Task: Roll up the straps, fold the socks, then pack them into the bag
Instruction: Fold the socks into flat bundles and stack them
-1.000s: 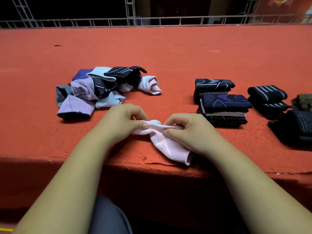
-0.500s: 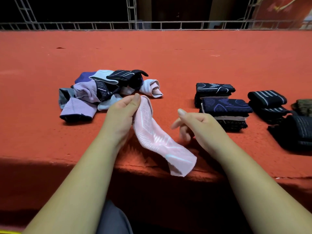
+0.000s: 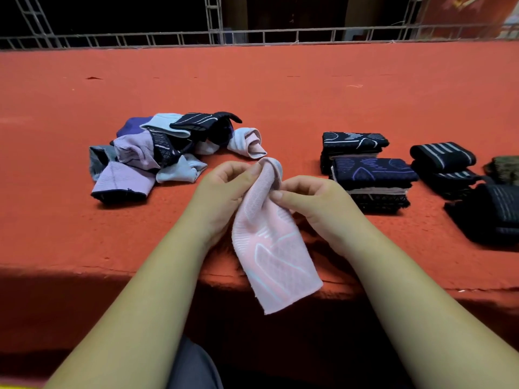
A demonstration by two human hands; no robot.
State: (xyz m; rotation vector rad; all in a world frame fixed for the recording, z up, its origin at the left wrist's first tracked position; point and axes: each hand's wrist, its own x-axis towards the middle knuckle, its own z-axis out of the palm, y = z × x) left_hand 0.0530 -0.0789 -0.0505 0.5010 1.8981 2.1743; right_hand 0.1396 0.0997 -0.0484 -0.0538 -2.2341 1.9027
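Red carpeted platform (image 3: 280, 94), centre frame: a person's left hand (image 3: 224, 192) and right hand (image 3: 317, 200) each pinch the upper end of a pink sock (image 3: 275, 256), which hangs past the platform's near edge. Held only there, it could slip and drop off the edge, or fold crooked. Its ribbed knit carries pale blue lines. Loose socks (image 3: 157, 158) lie heaped at left, folded socks (image 3: 368, 172) stacked at right.

Counter (image 3: 280, 88) covered in orange-red felt-like fabric, top brightly lit, front edge dropping into deep shadow; grey metal truss railing (image 3: 280, 37) along far edge, darkness behind it.
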